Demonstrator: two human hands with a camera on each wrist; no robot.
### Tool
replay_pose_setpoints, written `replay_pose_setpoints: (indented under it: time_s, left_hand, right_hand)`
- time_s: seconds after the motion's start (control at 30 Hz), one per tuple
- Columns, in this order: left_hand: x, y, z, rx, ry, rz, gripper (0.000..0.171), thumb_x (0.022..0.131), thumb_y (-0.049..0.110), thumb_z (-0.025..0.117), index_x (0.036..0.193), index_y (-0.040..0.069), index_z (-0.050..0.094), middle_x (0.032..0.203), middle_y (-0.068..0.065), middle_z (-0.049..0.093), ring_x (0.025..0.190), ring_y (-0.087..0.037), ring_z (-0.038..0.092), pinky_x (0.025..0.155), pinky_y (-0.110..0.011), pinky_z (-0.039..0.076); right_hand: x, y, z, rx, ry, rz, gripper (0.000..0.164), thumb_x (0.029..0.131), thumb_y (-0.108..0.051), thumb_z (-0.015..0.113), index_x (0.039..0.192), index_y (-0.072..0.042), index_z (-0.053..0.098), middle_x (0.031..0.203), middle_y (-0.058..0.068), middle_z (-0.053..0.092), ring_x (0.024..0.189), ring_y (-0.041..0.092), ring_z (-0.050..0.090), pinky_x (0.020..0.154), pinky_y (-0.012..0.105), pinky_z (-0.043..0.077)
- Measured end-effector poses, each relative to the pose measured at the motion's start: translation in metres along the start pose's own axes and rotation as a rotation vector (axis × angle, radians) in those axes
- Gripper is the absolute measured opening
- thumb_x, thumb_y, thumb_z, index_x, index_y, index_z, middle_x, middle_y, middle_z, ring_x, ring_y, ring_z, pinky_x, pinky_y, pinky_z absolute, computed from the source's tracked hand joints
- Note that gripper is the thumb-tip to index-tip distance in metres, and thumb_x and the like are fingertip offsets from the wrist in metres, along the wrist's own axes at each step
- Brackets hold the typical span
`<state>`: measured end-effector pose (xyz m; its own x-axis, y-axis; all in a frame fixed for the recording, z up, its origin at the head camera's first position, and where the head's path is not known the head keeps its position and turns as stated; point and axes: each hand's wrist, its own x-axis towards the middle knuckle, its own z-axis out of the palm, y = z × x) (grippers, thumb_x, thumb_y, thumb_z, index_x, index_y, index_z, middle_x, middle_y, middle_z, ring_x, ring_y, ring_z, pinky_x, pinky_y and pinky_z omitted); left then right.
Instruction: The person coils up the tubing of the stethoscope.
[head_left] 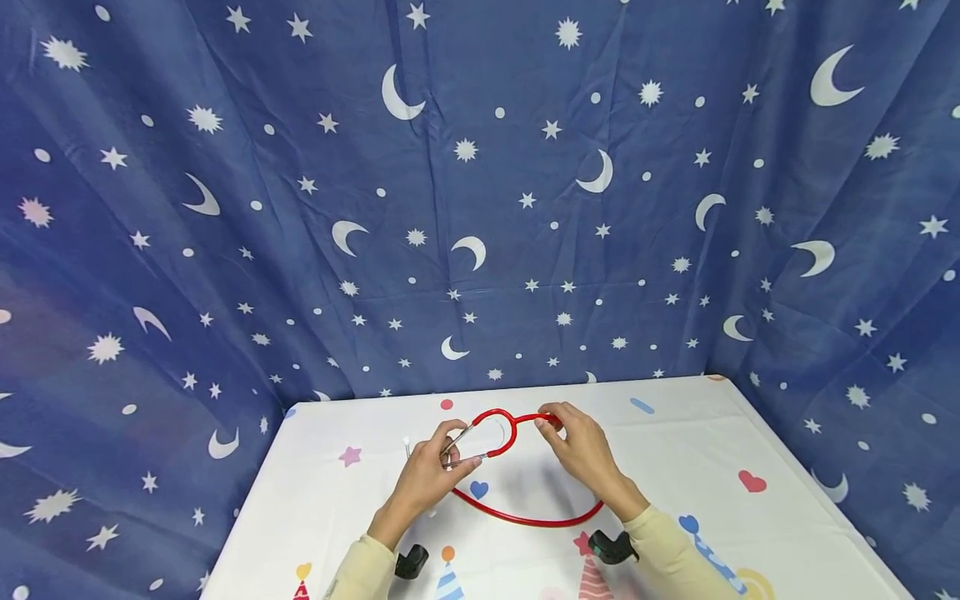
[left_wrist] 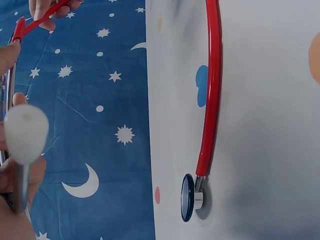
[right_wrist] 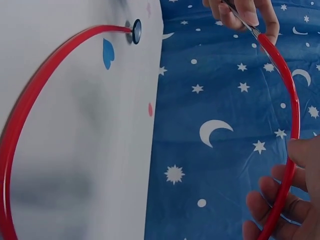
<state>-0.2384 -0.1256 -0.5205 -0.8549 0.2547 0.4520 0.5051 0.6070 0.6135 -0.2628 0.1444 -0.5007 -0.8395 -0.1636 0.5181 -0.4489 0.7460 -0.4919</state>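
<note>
Head: left grip (head_left: 431,473), right grip (head_left: 583,446) above table (head_left: 667,458)

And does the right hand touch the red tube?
Touching: the right wrist view shows the right hand holding the red tube between thumb and fingers.

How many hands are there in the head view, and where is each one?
2. The left hand holds the stethoscope's metal ear tubes; the right hand holds its red tubing. Neither is hidden from view.
</note>
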Motion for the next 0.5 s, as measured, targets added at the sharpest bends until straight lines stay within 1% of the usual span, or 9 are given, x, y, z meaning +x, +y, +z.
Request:
replay_pose_setpoints:
  time_s: [0.17,0.33,0.4,0.5]
  left_hand:
    - [-0.001,-0.001,-0.002,-0.007,0.007,-0.012,0.050,0.083,0.034,0.079,0.123,0.023,0.051,0.066,0.017,0.048,0.055,0.005,0.035,0.053,-0.016,0.033]
    - [-0.001,-0.003,-0.003,-0.002,0.022,0.002,0.050,0.083,0.034,0.079,0.123,0.022,0.053,0.066,0.017,0.048,0.055,0.005,0.035,0.052,-0.015,0.033]
    - [-0.002,-0.004,-0.004,-0.003,0.023,0.000,0.049,0.083,0.034,0.079,0.123,0.022,0.053,0.066,0.018,0.048,0.055,0.005,0.034,0.052,-0.015,0.033]
    - [-0.004,-0.005,-0.006,-0.003,0.025,-0.014,0.048,0.083,0.034,0.079,0.122,0.023,0.053,0.066,0.019,0.047,0.055,0.005,0.033,0.052,-0.015,0.031]
  right_hand:
    - [-0.002,0.007,-0.005,-0.011,0.004,0.014,0.020,0.092,-0.024,0.070,0.108,-0.013,0.070,0.090,-0.003,0.069,0.077,0.010,0.060,0.065,0.026,0.048]
    - [-0.005,0.015,-0.011,-0.015,0.010,0.036,0.019,0.092,-0.020,0.069,0.109,-0.012,0.069,0.094,-0.001,0.069,0.079,0.012,0.061,0.068,0.029,0.050]
    - [-0.006,0.017,-0.012,-0.003,0.013,0.040,0.017,0.092,-0.018,0.069,0.108,-0.012,0.068,0.094,-0.001,0.068,0.078,0.010,0.060,0.068,0.028,0.051]
    - [-0.009,0.020,-0.012,0.025,0.020,0.034,0.014,0.092,-0.015,0.068,0.106,-0.012,0.068,0.092,-0.002,0.066,0.074,0.007,0.055,0.065,0.024,0.048]
